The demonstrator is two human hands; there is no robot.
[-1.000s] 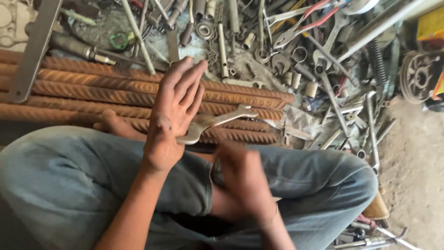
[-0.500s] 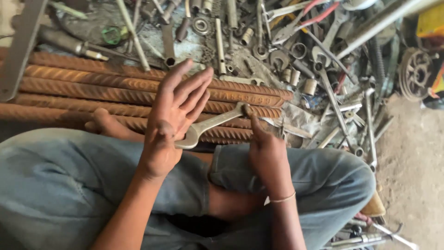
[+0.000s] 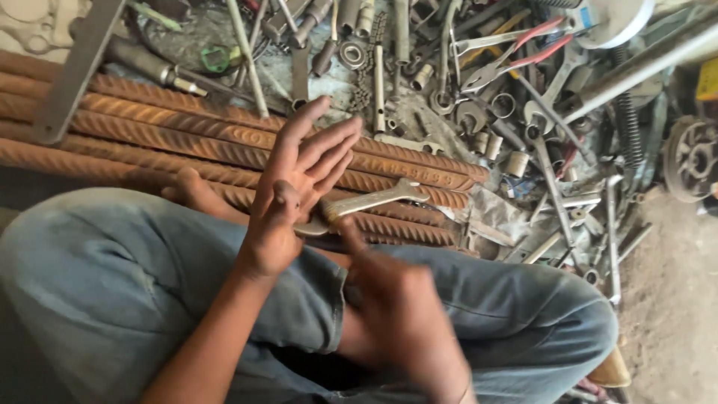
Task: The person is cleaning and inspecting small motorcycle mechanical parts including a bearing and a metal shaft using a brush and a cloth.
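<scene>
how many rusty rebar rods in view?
4 ribbed rods lie side by side, running from the left edge toward centre-right: top rod, second, third, lowest. The left hand and knees may hide more.

left hand [image 3: 295, 191] open, wrench [image 3: 374, 200] on rebar [image 3: 187, 127]

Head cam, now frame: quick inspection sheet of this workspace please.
Surface: dirt ground, strewn with metal parts.
Job's things: flat double-ended wrench lying across rusty ribbed rebar.
Clutter: red-handled pliers, bearing, sockets, rods, coil spring.
Hands: left hand open, fingers spread, by the wrench's near end; right hand blurred, one finger pointing towards the wrench, holding nothing visible.
Cables: nothing seen.
Surroundings: person seated cross-legged in jeans.
</scene>
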